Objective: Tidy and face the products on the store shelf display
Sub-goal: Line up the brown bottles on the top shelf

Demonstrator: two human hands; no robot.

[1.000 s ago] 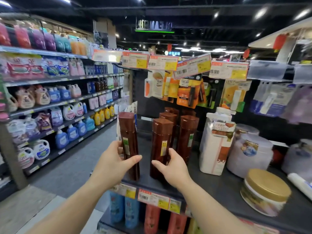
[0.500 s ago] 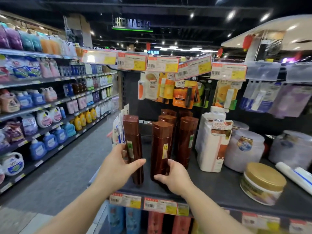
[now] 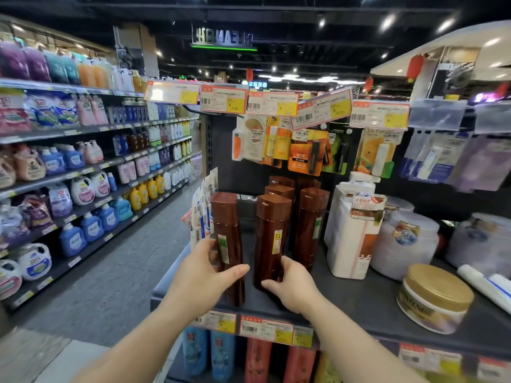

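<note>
In the middle of the frame, the left hand (image 3: 203,275) wraps around the lower part of a tall brown bottle (image 3: 227,244). The thumb lies across its front and the fingers go behind it. Just to the right, the right hand (image 3: 293,286) grips the bottom of a second brown bottle (image 3: 271,239). Both bottles stand upright near the front edge of the dark shelf (image 3: 359,299).
</note>
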